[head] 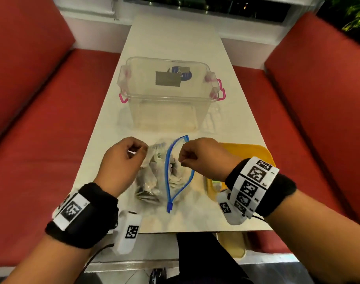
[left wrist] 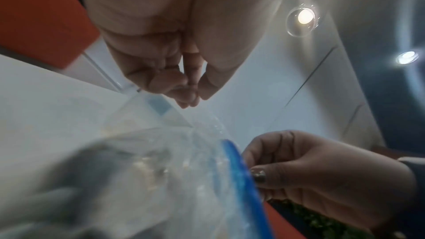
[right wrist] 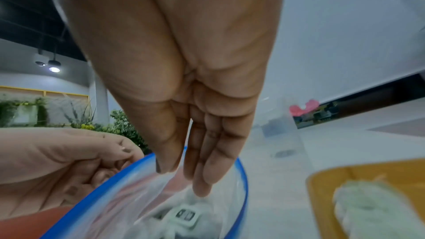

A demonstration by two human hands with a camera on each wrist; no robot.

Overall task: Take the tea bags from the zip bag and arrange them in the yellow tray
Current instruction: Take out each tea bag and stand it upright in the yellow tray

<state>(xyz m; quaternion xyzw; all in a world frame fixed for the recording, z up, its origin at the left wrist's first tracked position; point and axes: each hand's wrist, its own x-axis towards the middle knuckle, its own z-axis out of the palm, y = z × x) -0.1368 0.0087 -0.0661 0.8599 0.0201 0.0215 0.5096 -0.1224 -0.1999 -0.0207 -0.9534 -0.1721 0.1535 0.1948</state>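
Two wrist bands carry black-and-white square code markers; no writing on them can be read. The left hand [head: 124, 160] pinches the left lip of the zip bag [head: 166, 177], whose blue-edged mouth gapes. The right hand [head: 199, 158] pinches the right lip, thumb against fingers. Tea bags [head: 148, 181] lie heaped inside, too jumbled to count. One tea bag [right wrist: 368, 206] lies in the tray [head: 254, 150], just right of the bag. One clear tub [head: 168, 93] stands behind, its labels unreadable.

Head view looking down, wrist views close, upward, sharing zip bag [head: 170, 173]
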